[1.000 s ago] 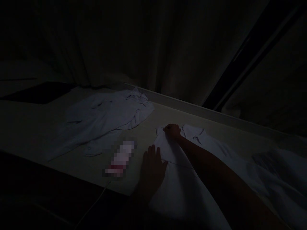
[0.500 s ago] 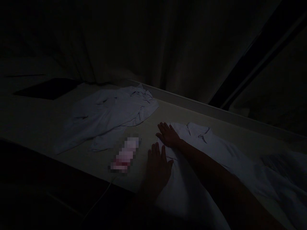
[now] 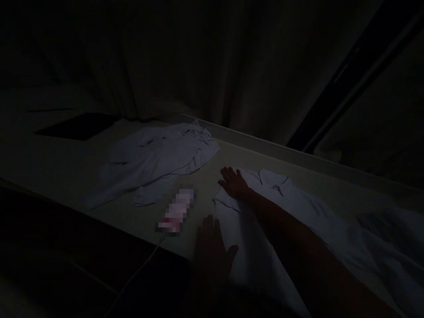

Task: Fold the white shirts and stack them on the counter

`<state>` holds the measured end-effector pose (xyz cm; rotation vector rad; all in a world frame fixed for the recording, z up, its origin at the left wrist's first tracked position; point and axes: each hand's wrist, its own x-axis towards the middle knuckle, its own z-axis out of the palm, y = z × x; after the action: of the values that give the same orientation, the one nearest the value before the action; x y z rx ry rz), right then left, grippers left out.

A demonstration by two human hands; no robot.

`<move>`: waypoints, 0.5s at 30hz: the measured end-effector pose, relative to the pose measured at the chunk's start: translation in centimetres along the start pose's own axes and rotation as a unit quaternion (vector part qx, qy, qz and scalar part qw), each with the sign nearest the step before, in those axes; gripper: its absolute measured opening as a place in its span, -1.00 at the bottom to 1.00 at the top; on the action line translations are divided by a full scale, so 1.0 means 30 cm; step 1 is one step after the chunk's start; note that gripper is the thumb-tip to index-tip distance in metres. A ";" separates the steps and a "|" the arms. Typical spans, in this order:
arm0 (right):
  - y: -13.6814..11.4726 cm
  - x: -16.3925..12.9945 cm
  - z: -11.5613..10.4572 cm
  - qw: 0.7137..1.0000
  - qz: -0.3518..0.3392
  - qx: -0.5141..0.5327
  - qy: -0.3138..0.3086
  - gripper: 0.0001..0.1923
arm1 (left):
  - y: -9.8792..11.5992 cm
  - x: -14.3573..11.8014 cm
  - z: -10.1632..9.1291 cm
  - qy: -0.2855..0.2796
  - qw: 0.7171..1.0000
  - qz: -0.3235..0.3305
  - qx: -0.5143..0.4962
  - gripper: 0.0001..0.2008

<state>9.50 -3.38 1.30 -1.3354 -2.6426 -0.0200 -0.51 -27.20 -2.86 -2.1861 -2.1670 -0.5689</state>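
Observation:
A white collared shirt [image 3: 251,234] lies spread on the pale table, its collar towards the back and part of it reaching the front edge. My right hand [image 3: 233,182] rests flat on the shirt near its upper left, fingers stretched out. Closer to me, my left hand [image 3: 213,247] is at the shirt's left edge, fingers extended and thumb apart, holding nothing. It is dark, and whether the left palm touches the cloth I cannot tell.
A second white shirt [image 3: 159,154] lies rumpled to the left. Between the shirts is a blurred-out, lit device [image 3: 177,211], with a pale cable [image 3: 139,269] hanging over the table edge. A dark flat panel [image 3: 77,126] lies far left; more cloth [image 3: 394,238] is at right.
My left hand has slid towards me, down the shirt's left side, uncovering a corner of cloth. The right hand stays in nearly the same place. The view has shifted slightly.

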 end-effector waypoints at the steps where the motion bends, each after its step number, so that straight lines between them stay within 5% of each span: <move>1: -0.018 -0.008 -0.014 1.000 0.004 -0.002 0.013 -0.36 | -0.004 -0.013 0.001 0.004 1.000 0.001 0.000 -0.15; 4: -0.080 -0.099 -0.074 0.998 0.029 0.002 0.060 -0.37 | -0.014 -0.027 0.006 0.011 1.000 0.010 0.006 -0.15; 7: -0.092 -0.318 -0.141 0.996 0.035 -0.014 0.085 -0.36 | -0.017 -0.019 0.012 0.011 0.999 0.022 0.023 -0.14; 10: 0.000 -0.622 -0.177 0.993 0.064 -0.066 0.076 -0.40 | -0.021 -0.008 0.014 0.007 0.999 0.026 0.039 -0.12; 15: 0.241 -1.109 -0.172 0.956 0.266 -0.115 0.037 -0.41 | -0.019 0.023 0.003 -0.005 0.996 0.041 0.084 -0.12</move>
<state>35.38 -26.09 0.33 -2.0347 -2.1865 -0.3037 -1.04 -26.50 -2.90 -2.1803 -2.0363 -0.3597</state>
